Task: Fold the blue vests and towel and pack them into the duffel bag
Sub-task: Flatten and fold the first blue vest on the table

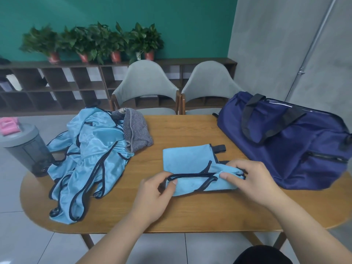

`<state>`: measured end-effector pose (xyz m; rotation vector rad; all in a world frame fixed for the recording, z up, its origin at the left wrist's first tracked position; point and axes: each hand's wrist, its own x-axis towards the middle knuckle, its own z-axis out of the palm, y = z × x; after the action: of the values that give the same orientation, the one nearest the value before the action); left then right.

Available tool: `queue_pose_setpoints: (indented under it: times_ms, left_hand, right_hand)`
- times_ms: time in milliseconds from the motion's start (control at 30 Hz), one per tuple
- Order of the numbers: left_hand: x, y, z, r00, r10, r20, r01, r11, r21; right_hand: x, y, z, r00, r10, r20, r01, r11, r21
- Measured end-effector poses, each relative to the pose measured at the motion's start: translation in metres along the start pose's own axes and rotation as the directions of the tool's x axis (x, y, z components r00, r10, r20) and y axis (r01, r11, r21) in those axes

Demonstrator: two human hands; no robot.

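A light blue vest with dark trim [187,159] lies partly folded on the wooden table [190,212] in front of me. My left hand [155,195] pinches its near left edge at the trim. My right hand [253,180] pinches the near right edge of the same vest. A heap of loose blue vests [89,162] lies at the table's left. A grey striped towel [135,130] sits crumpled on the heap's far right side. The navy duffel bag [285,147] with black handles stands at the right, its top zip partly open.
A grey bottle [28,149] stands at the table's left edge with something pink [9,125] behind it. Two grey chairs [146,88] face the far side of the table. Behind them is a low shelf unit [57,84] with potted plants.
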<state>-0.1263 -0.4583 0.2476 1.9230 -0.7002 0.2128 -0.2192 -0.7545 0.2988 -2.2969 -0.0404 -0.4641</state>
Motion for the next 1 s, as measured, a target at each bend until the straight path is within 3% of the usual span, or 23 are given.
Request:
queue_pose_setpoints:
  times_ms: [67, 133, 200, 300, 433, 533, 733, 833, 1000]
  left_hand:
    - [0.007, 0.01, -0.002, 0.997, -0.074, -0.025, 0.07, 0.991, -0.116]
    - [0.021, 0.019, -0.004, 0.988, -0.15, -0.021, 0.142, 0.966, -0.215]
    - [0.041, 0.02, -0.004, 0.972, -0.229, -0.046, 0.211, 0.947, -0.243]
    - [0.072, 0.0, 0.002, 0.929, -0.358, -0.09, 0.346, 0.929, -0.13]
    - [0.076, -0.034, 0.014, 0.847, -0.531, -0.012, 0.528, 0.845, -0.082]
    - [0.066, -0.043, 0.017, 0.87, -0.493, -0.012, 0.49, 0.867, -0.088]
    - [0.063, -0.046, 0.018, 0.923, -0.38, -0.061, 0.377, 0.924, -0.063]
    - [0.06, -0.042, 0.018, 0.92, -0.385, -0.075, 0.386, 0.922, 0.006]
    - [0.046, -0.028, 0.015, 0.942, -0.336, -0.01, 0.333, 0.929, 0.16]
  right_hand:
    - [0.015, -0.008, -0.008, 0.998, 0.052, 0.039, -0.057, 0.987, 0.149]
    - [0.036, -0.015, -0.013, 0.993, 0.074, 0.088, -0.089, 0.98, 0.176]
    - [0.063, -0.019, -0.01, 0.984, 0.1, 0.146, -0.121, 0.983, 0.14]
    - [0.102, -0.011, 0.01, 0.964, 0.169, 0.207, -0.192, 0.977, 0.095]
    - [0.129, 0.027, 0.051, 0.917, 0.232, 0.325, -0.186, 0.969, -0.165]
    - [0.135, 0.046, 0.064, 0.909, 0.297, 0.291, -0.213, 0.934, -0.287]
    - [0.142, 0.053, 0.065, 0.924, 0.304, 0.23, -0.248, 0.938, -0.244]
    - [0.144, 0.048, 0.067, 0.933, 0.299, 0.202, -0.218, 0.914, -0.343]
    - [0.14, 0.014, 0.074, 0.961, 0.274, 0.045, -0.152, 0.655, -0.74]
